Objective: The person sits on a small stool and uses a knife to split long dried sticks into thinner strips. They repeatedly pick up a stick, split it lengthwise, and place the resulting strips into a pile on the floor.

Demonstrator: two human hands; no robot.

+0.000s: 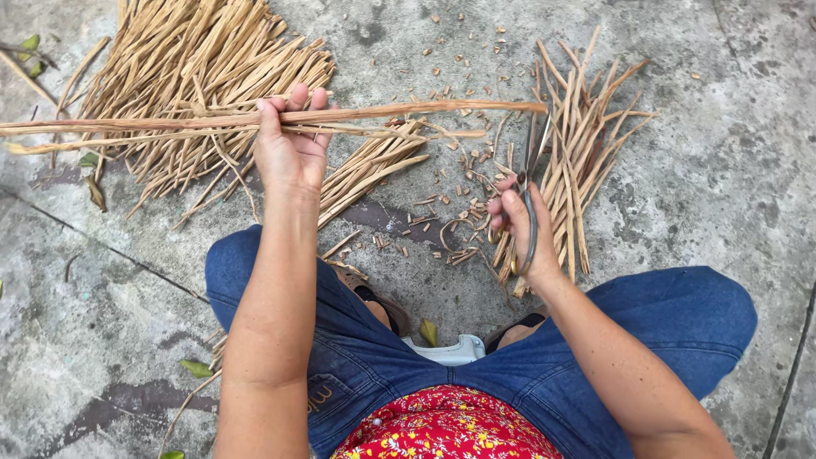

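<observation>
The long dried reed stalk runs off the frame's left edge, so its full length is hidden; its cut end stops just above the scissors. The left hand is closed around the stalk, holding it level. The right hand grips the metal scissors (blades slightly parted, handles mostly covered by fingers). Beyond the stalk lies a large pile of fibrous tan strips; right of the scissors, a cut bundle; rough concrete underneath.
</observation>
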